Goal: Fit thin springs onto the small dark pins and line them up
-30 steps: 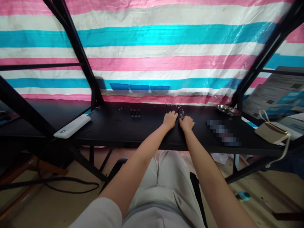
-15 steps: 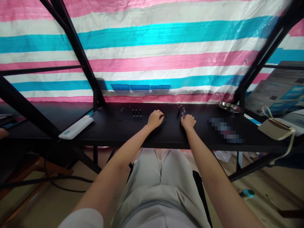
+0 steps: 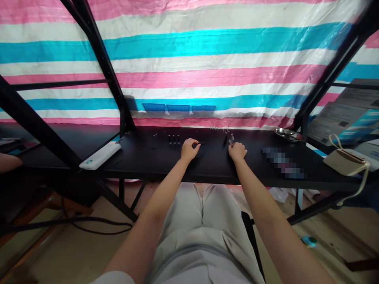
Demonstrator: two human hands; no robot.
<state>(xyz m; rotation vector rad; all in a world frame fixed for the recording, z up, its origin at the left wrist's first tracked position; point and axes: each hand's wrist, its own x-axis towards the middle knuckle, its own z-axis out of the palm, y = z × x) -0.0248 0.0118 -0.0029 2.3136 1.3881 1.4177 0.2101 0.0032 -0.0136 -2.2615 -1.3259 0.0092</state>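
My left hand [image 3: 190, 149] is pinched around a small thin dark stick [image 3: 201, 142] that points to the right, just over the black table [image 3: 213, 167]. To its left, three short dark tubes [image 3: 174, 139] with pale ends stand in a row. My right hand [image 3: 237, 151] rests on the table with curled fingers beside a little group of clear or silvery small pieces [image 3: 231, 138]. What its fingertips grip, if anything, is hidden. Another small dark piece [image 3: 225, 139] is just left of that group.
Small white bits [image 3: 213, 128] lie along the table's back edge. On the right are a shiny metal dish [image 3: 288, 135], a blurred-out item [image 3: 282, 162] and a beige pouch [image 3: 345, 161]. A white power bank-like block [image 3: 100, 156] lies left. Another person's arm [image 3: 9, 163] shows far left.
My left hand has moved left, nearer the three tubes, with the dark stick still in its fingers. My right hand stays by the clear pieces. The whole view has shifted slightly.
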